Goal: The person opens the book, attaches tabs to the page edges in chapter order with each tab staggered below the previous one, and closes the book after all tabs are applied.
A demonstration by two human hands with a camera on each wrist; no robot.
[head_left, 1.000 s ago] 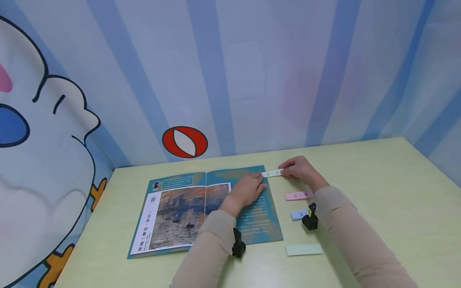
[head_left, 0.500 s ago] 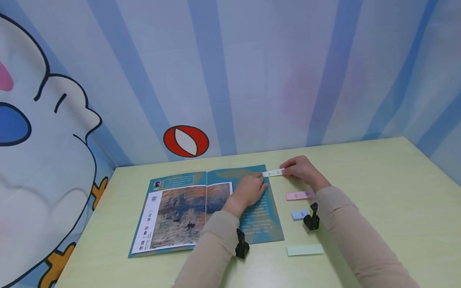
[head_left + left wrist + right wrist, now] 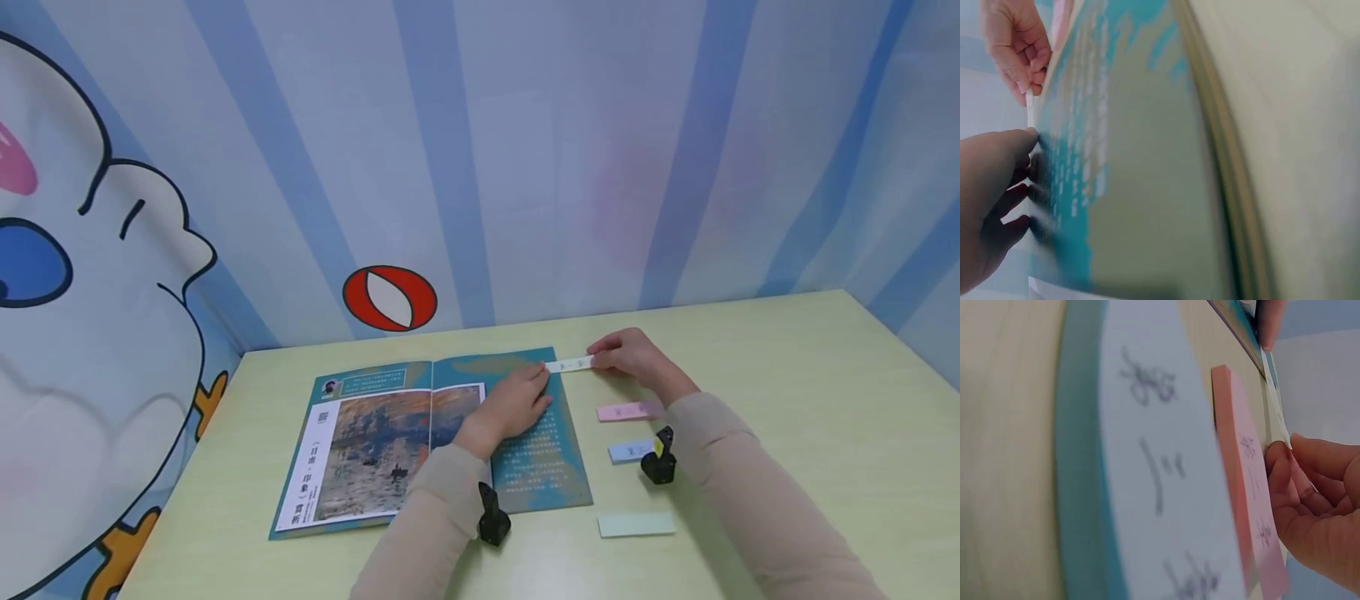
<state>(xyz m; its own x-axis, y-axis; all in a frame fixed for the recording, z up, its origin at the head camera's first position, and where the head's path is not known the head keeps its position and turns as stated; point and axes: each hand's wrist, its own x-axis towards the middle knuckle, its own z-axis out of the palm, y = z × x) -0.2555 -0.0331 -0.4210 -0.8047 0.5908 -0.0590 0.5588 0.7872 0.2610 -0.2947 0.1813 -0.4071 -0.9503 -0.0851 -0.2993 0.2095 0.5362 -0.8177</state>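
A narrow pale sticky note (image 3: 570, 365) with handwriting reaches from the upper right edge of the open magazine (image 3: 543, 492) out over the table. My right hand (image 3: 633, 354) pinches its outer end between thumb and fingers, also seen in the right wrist view. My left hand (image 3: 513, 402) lies on the right-hand page with fingers stretched out, its fingertips at the note's inner end. The left wrist view shows those fingers on the page (image 3: 1141, 175) beside its edge. Under the fingertips the note's end is hidden.
Right of the magazine, a pink sticky-note pad (image 3: 626, 412), a blue one (image 3: 630, 452) and a light green one (image 3: 636, 525) lie in a column on the table (image 3: 810, 417). Handwriting marks the pink and blue pads. A patterned curtain (image 3: 555, 167) stands behind the table's far edge.
My right wrist has shifted slightly right, showing a little more of the blue pad. Both hands keep their places at the note, and the head view has moved slightly.
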